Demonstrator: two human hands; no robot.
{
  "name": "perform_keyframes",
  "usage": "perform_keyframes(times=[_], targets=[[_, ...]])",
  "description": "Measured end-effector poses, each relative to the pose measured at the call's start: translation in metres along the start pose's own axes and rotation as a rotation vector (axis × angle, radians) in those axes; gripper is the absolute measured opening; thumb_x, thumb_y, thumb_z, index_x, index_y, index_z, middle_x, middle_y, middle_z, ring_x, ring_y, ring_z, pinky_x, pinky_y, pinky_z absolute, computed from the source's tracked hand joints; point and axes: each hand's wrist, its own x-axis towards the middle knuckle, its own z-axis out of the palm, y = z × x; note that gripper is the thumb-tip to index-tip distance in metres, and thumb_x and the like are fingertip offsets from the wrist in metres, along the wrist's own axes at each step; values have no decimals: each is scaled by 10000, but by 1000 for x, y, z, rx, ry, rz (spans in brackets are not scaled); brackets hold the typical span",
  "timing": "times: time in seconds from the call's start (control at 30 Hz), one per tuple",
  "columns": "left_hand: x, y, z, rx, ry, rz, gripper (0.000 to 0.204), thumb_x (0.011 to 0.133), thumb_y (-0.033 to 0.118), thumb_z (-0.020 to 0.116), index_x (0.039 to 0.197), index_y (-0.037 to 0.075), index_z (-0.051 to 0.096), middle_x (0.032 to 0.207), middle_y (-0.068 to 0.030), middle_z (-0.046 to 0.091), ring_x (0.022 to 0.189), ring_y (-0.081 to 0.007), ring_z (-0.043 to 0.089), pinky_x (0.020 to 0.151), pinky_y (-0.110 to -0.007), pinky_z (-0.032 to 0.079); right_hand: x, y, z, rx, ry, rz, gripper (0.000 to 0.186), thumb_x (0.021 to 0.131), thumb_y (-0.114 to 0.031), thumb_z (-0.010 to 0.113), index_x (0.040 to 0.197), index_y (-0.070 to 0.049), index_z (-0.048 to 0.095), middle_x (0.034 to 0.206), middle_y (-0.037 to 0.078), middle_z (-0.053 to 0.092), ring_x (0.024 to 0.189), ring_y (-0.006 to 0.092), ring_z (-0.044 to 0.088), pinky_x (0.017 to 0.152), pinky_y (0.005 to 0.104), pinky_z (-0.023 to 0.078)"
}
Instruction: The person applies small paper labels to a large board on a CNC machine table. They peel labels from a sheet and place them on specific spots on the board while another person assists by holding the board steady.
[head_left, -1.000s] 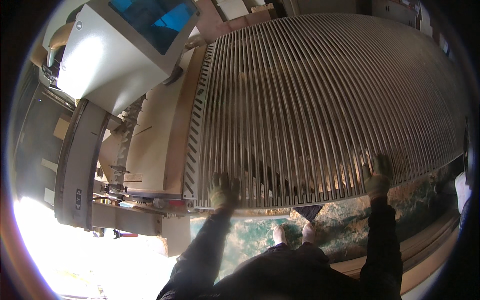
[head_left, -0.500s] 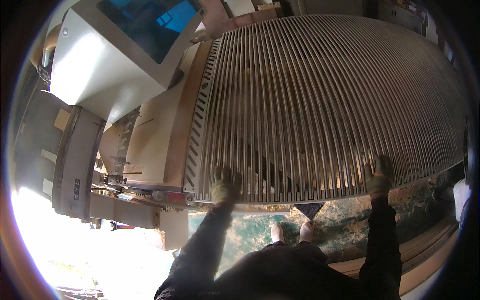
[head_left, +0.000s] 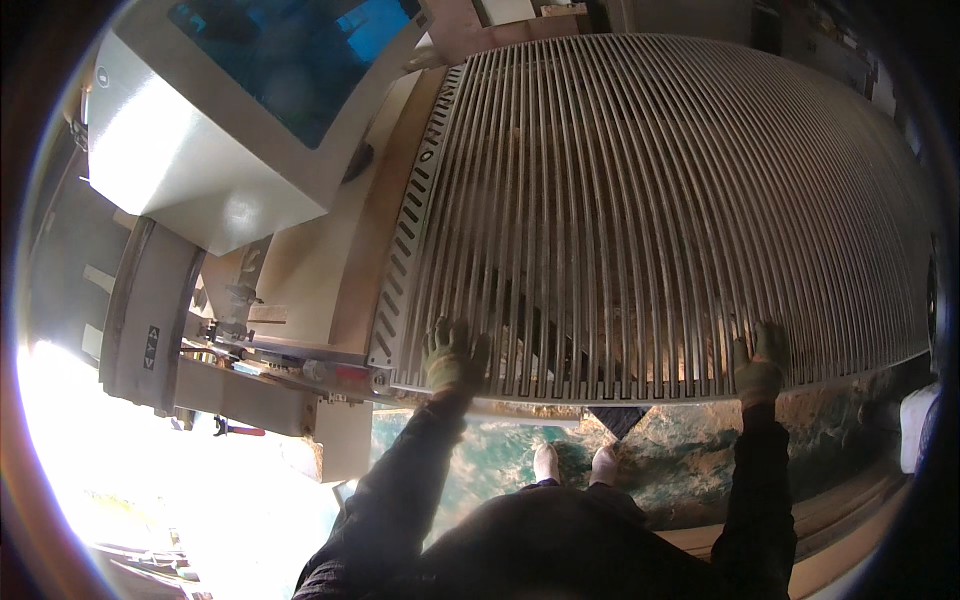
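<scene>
Still both hands (head_left: 455,358) on slatted bed (head_left: 650,200).

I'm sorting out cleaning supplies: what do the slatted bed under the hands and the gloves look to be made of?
Slatted bed: apparently bare metal, dull grey thin ribs with a faint sheen.
Gloves on the left hand and right hand: probably fabric or leather, matte olive-tan, soft creases.

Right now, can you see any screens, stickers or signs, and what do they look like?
Screen: top left, tilted blue panel set in a pale grey housing.
Small label: left side, on the grey upright post, a dark rectangle with light marks.
No packages show.
</scene>
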Motion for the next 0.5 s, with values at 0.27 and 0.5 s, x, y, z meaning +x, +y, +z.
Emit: perform_keyframes(times=[0.27, 0.5], targets=[[2, 1, 3, 28, -60, -76, 646, 996, 564, 530, 1479, 135, 528, 1589, -203, 429, 1471, -432, 372, 1233, -515, 290, -9, 15, 22, -143, 112, 2, 582, 959, -418, 721, 1407, -68, 599, 1493, 202, 554, 1423, 420, 469, 1190, 534, 402], [1, 0, 2, 4, -47, -46, 652, 1003, 562, 519, 1499, 139, 514, 1588, -207, 421, 1478, -431, 368, 1227, -521, 298, -10, 22, 31, -31, 58, 29, 619, 1009, -461, 645, 1485, -80, 534, 1548, 195, 503, 1455, 416, 432, 1220, 539, 351]])
